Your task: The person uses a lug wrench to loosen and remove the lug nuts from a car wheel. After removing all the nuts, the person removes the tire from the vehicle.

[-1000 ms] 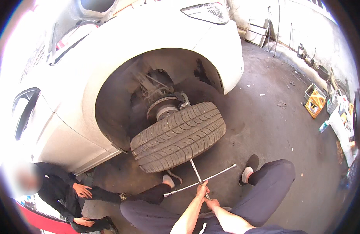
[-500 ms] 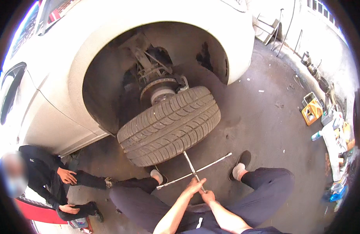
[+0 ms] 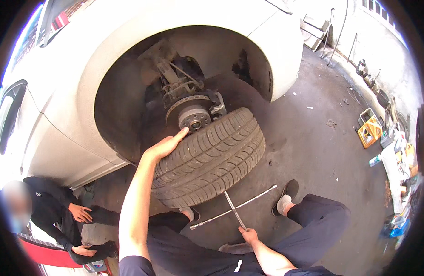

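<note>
My left hand (image 3: 163,148) reaches over the far edge of a wheel with a black treaded tyre (image 3: 209,158) and grips it there; part of its fingers is hidden behind the edge. Just beyond, the bare hub (image 3: 193,118) and brake disc (image 3: 175,112) show in the wheel arch of a white car (image 3: 55,106). My right hand (image 3: 249,235) is closed around the near end of a metal cross-shaped lug wrench (image 3: 232,207). The wrench's far end reaches close to the tyre, and one arm points to each side, between my feet.
At the left another person (image 3: 51,216) in dark clothes sits beside the car, hands on their legs. A yellow-orange case (image 3: 369,132), bottles and clutter line the right wall. A red object (image 3: 51,250) lies at the lower left. Small scraps dot the dark floor.
My left hand has let go of the wrench and gone up to the wheel's far edge. The wheel sits slightly nearer to me, baring more of the hub. My right hand keeps the wrench.
</note>
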{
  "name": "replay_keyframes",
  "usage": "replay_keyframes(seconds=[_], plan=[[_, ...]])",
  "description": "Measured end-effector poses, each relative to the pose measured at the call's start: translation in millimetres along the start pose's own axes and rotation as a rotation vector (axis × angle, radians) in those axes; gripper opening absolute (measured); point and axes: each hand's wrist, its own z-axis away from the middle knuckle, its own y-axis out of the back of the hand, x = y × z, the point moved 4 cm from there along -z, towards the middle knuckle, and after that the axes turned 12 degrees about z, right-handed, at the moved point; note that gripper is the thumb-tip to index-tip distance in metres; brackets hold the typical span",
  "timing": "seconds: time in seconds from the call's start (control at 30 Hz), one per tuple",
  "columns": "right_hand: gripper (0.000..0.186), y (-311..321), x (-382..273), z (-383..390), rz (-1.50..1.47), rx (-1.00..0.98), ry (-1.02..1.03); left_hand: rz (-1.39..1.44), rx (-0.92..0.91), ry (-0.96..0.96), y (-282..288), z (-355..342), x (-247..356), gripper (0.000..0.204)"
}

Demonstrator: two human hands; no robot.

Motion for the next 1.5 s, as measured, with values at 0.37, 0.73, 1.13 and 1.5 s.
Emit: replay_keyframes(seconds=[0.37,0.73,1.13,1.5], plan=[[0.06,71.1,34.4,19.9,0.164,0.043,-0.179,0.019,-0.18,0.06,-48.7,28.7,35.2,0.099],[0.047,98.3,60.7,64.2,0.286,0.272,-0.165,-0.249,0.377,-0.49,-64.9,102.5,85.6,0.079],[0.048,78.2,53.1,39.6,-0.083,0.308,0.095,-0.301,0.553,-1.052,-114.6,108.1,61.4,0.096],[0.036,66.5,95.1,31.0,-0.025,0.363,-0.136,-0.399,0.61,-1.126,-73.9,92.8,109.2,0.07]])
